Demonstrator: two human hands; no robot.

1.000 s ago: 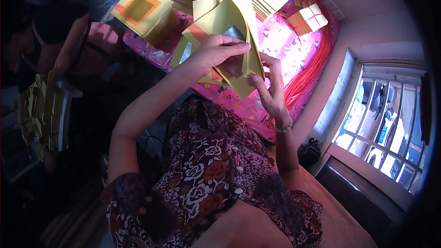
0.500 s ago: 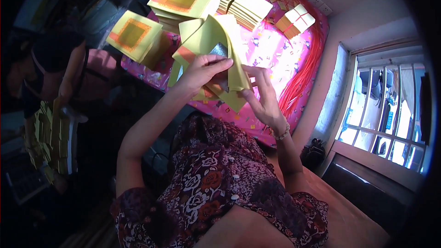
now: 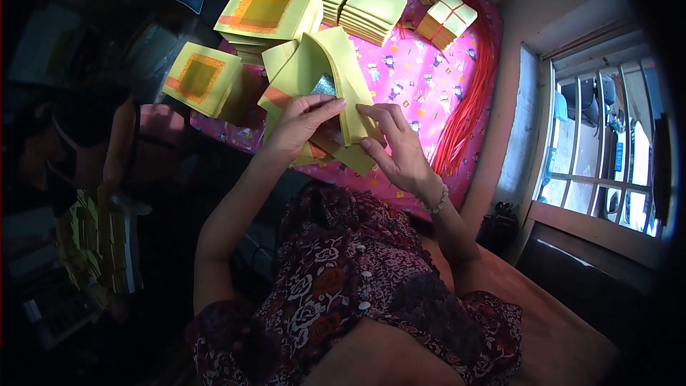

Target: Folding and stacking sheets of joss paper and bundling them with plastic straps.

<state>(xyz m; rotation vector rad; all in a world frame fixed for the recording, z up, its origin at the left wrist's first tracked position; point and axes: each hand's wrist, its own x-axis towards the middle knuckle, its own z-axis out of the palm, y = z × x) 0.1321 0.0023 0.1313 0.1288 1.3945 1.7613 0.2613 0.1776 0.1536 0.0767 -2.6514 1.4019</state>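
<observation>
A loose sheaf of yellow paper sheets (image 3: 349, 64) curls up between my hands, and a small silvery patch shows on one of them. My left hand (image 3: 304, 125) pinches the sheets' curled edge between thumb and fingers. On the other side, my right hand (image 3: 401, 149) has its thumb and fingers closed on the sheets' right edge, near their lower corner. More yellow sheets, some with orange patches, lie fanned out beneath, partly hidden by my left hand.
Stacks of yellow paper (image 3: 261, 13), one with an orange-framed square on top, stand on the pink patterned table cover (image 3: 429, 86). A tied bundle (image 3: 447, 20) and long red strings (image 3: 468, 107) lie to the right. At left, a person (image 3: 93, 136) holds folded yellow papers. A barred window (image 3: 600, 143) is at right.
The view has shifted slightly. My right hand's fingers have come in flatter against the sheets' right side, while my left hand keeps its pinch.
</observation>
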